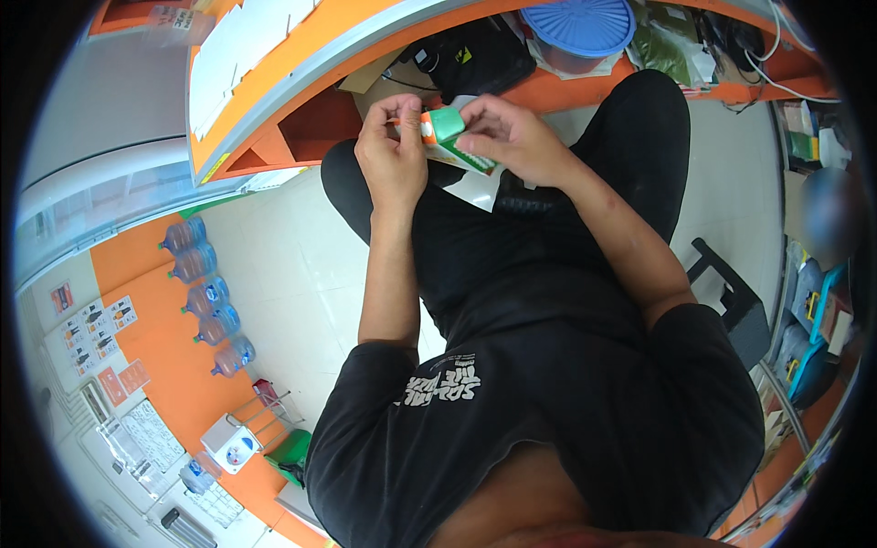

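Observation:
A small green, white and orange carton (447,126) is held up between my two hands, above my knees. My left hand (395,151) is closed on its left side, thumb pressed near the orange end. On the other side, my right hand (521,139) grips the carton between thumb and bent fingers. The carton is tilted, its green face turned up toward me; whether its flap is undone I cannot tell. Below it a white sheet (477,190) lies across my lap, partly hidden by the carton.
An orange counter (274,87) curves ahead, with white papers on top. Its lower shelf holds a black bag (480,64), a blue-lidded tub (580,27) and a green plastic bag (662,46). Several water bottles (217,324) line the left wall. A black chair (731,301) stands right.

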`<state>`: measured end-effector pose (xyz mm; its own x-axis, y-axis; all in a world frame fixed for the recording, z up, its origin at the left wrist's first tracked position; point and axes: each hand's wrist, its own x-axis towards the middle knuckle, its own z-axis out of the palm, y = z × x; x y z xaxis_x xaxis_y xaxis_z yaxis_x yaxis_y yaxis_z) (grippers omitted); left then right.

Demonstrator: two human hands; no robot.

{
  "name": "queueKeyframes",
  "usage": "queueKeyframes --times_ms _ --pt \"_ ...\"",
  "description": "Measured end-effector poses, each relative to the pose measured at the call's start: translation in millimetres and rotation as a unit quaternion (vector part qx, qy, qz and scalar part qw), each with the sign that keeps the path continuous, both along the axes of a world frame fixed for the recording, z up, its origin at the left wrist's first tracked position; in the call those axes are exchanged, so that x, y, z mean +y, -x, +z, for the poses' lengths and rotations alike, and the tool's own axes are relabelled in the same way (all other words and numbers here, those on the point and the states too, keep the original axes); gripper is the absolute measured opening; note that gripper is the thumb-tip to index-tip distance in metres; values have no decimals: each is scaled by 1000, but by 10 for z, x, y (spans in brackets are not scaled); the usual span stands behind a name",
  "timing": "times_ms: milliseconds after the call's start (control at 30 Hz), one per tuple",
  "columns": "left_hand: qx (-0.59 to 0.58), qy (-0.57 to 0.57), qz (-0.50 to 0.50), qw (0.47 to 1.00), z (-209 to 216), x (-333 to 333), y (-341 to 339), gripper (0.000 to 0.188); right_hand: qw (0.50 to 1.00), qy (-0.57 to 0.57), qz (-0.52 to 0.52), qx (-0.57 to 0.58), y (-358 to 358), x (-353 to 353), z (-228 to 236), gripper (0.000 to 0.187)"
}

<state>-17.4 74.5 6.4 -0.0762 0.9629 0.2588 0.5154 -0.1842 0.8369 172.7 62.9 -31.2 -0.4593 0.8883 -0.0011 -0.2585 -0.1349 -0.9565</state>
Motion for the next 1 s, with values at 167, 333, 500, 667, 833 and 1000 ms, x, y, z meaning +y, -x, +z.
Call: queueKeyframes --times_ms 167,333,500,667,833,1000 --pt "-91 93 0 991 3 -29 4 24 985 -76 -139 -74 115 -37 28 13" --pt "-153 120 -23 981 -20 -34 73 22 968 -117 -190 -118 155 -28 9 12" --pt "-23 138 -26 990 63 -25 108 16 941 -204 -206 -177 177 -63 -12 11" --pt "15 139 -91 986 170 -22 133 19 899 -308 -255 -178 225 -79 12 10" --pt "55 102 -149 982 301 -7 207 19 896 -318 -263 -162 248 -75 27 11" --pt "-4 135 -151 979 328 -36 213 21 887 -342 -276 -140 259 -42 86 12"
